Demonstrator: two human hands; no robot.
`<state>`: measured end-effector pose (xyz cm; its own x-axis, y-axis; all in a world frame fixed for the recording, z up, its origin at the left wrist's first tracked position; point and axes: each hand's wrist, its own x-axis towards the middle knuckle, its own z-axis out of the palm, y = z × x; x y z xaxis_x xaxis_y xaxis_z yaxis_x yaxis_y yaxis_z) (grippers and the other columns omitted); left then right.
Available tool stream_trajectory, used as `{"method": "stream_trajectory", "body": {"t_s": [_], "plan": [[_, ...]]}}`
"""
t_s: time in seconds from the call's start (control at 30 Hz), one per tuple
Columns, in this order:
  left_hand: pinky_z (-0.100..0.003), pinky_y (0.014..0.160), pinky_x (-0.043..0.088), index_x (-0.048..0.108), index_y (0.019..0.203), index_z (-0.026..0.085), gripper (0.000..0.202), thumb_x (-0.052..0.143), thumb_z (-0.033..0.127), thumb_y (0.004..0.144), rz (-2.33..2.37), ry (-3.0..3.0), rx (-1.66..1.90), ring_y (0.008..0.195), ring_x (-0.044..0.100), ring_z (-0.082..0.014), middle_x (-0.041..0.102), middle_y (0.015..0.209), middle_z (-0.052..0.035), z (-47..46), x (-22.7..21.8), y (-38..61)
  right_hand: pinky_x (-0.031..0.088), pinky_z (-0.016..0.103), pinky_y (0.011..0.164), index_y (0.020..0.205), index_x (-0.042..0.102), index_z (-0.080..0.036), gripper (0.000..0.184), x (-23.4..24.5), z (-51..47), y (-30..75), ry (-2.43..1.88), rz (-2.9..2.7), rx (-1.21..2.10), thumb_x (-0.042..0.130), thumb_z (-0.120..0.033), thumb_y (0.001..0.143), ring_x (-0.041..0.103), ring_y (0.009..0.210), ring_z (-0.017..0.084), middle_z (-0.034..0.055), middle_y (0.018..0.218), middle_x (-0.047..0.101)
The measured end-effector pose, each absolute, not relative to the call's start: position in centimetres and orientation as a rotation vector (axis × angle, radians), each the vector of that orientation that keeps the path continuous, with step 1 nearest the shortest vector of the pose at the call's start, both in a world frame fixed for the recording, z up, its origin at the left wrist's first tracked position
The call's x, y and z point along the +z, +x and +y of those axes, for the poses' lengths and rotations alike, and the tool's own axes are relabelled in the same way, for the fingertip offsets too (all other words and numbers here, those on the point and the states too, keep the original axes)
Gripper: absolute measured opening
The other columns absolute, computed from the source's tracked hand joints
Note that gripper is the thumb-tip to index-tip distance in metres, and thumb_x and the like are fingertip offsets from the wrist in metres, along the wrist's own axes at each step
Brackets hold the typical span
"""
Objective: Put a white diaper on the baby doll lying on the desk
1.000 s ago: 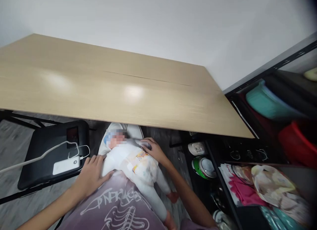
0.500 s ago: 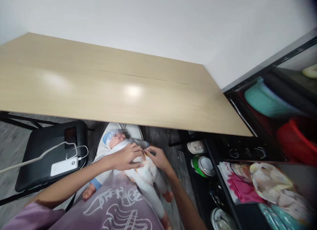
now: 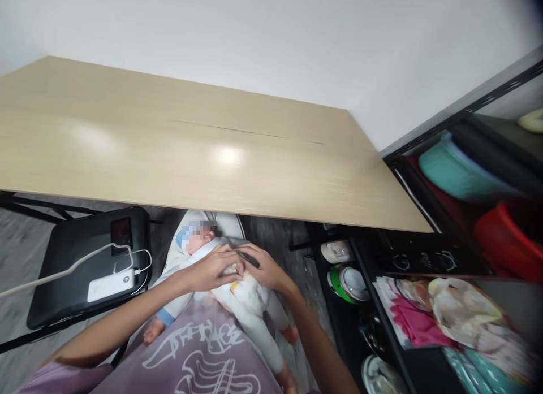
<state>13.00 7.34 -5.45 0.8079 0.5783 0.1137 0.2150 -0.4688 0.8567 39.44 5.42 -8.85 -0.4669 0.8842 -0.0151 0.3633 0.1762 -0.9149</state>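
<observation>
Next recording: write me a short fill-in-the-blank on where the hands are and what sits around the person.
1. The left hand and the right hand both rest on the torso of a baby figure dressed in ____.
2. The white power bank lies on a ____ chair seat.
3. The dark shelf unit, with bowls and cloths in it, stands on the person's ____ side.

Missing words: white; black; right.
</observation>
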Motion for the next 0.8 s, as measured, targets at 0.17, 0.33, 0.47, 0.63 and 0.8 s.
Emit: {"method": "stream_trajectory", "body": {"t_s": [0.17, 0.33, 0.47, 0.63, 0.8], "plan": [[-0.041, 0.103, 0.05, 0.074, 0.124, 0.023, 0.031, 0.059, 0.049, 0.119, 0.628, 2.03, 0.515, 0.113, 0.065, -0.027, 0.076, 0.119, -0.0107, 7.0, -5.5, 12.8, 0.058, 0.043, 0.113, 0.13, 0.082, -0.025, 0.031, -8.1, 5.9, 38.2, -1.148, -1.955, 1.286, 0.064, -0.026, 0.105, 0.074, 0.126, 0.027, 0.0111, 0.132, 0.076], [-0.04, 0.102, 0.051, 0.076, 0.122, 0.024, 0.026, 0.063, 0.046, 0.118, 0.591, 1.947, 0.564, 0.112, 0.068, -0.0259, 0.079, 0.119, -0.0095, 6.4, -3.7, 11.6, 0.058, 0.037, 0.092, 0.115, 0.084, -0.024, 0.024, -6.3, 5.8, 38.1, -1.237, -1.978, 1.3, 0.065, -0.037, 0.107, 0.072, 0.101, 0.024, 0.0079, 0.115, 0.077], [-0.036, 0.101, 0.054, 0.077, 0.117, 0.026, 0.02, 0.073, 0.045, 0.113, 0.578, 1.839, 0.385, 0.111, 0.071, -0.0242, 0.08, 0.114, -0.0058, 5.5, -1.0, 8.4, 0.05, 0.033, 0.077, 0.093, 0.079, -0.022, 0.048, -3.2, 4.3, 40.3, -1.343, -1.97, 1.408, 0.056, -0.058, 0.115, 0.066, 0.085, 0.022, 0.0038, 0.089, 0.074], [-0.032, 0.083, 0.059, 0.083, 0.121, 0.029, 0.034, 0.093, 0.049, 0.095, 0.299, 1.623, 0.074, 0.094, 0.077, -0.0232, 0.086, 0.105, -0.0037, 6.7, 0.2, 6.4, 0.049, 0.032, 0.069, 0.1, 0.084, -0.02, 0.077, -1.5, 0.7, 45.1, -1.432, -1.819, 1.912, 0.041, -0.082, 0.114, 0.065, 0.067, 0.021, 0.0026, 0.071, 0.07], [-0.033, 0.076, 0.059, 0.078, 0.134, 0.03, 0.047, 0.087, 0.057, 0.097, 0.174, 1.649, 0.017, 0.089, 0.079, -0.0234, 0.087, 0.104, -0.0043, 10.8, -2.8, 13.4, 0.045, 0.032, 0.066, 0.079, 0.072, -0.022, 0.07, -3.8, -2.8, 44.9, -1.622, -1.767, 1.923, 0.045, -0.078, 0.112, 0.061, 0.06, 0.02, 0.0016, 0.064, 0.067]]}}
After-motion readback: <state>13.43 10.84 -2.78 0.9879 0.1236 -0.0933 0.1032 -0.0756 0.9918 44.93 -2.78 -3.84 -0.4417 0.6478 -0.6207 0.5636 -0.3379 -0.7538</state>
